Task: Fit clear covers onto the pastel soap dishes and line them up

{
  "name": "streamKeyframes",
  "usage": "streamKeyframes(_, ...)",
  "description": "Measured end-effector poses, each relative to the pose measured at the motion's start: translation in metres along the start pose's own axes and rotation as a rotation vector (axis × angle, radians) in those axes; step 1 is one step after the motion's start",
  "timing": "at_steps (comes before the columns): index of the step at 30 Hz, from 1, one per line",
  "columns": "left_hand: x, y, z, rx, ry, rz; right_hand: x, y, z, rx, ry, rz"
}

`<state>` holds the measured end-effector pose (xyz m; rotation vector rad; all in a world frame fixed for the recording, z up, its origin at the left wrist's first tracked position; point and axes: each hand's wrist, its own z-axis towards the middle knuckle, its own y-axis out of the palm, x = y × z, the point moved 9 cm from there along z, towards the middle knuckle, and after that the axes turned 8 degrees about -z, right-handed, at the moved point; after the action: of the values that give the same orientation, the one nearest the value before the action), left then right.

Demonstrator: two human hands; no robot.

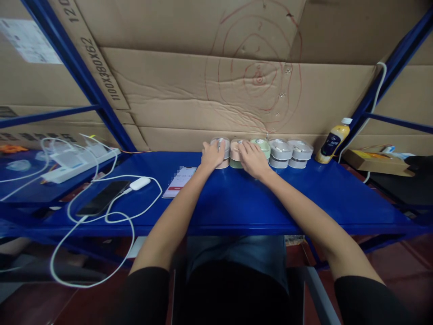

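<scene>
A row of small round lidded containers stands at the back of the blue metal shelf [237,203], against the cardboard. My left hand [211,155] rests on the leftmost pale container [223,146], fingers curled round it. My right hand [252,159] lies over the pink container [234,151] beside it, fingers bent on its lid. Just right of that hand sits a green-lidded container [262,145], then two grey-lidded ones [280,152] [300,152].
A lit phone [179,181] lies left of my arms. Farther left are a dark phone [103,197], a white charger with looping cable [139,183] and a power strip [72,163]. A yellow bottle [333,141] leans at the right, beyond it a flat box [374,161].
</scene>
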<state>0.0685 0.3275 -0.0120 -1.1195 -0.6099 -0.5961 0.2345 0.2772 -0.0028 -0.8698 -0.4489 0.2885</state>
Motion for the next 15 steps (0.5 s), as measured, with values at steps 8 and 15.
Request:
streamKeyframes(8,0.007,0.004,0.004,-0.047,0.040,-0.029,0.013,-0.045,-0.075,0.015,0.010,0.330)
streamKeyframes(15,0.111,-0.035,-0.118,-0.078,0.544,0.028,0.005,-0.032,-0.122,-0.051,-0.136,0.409)
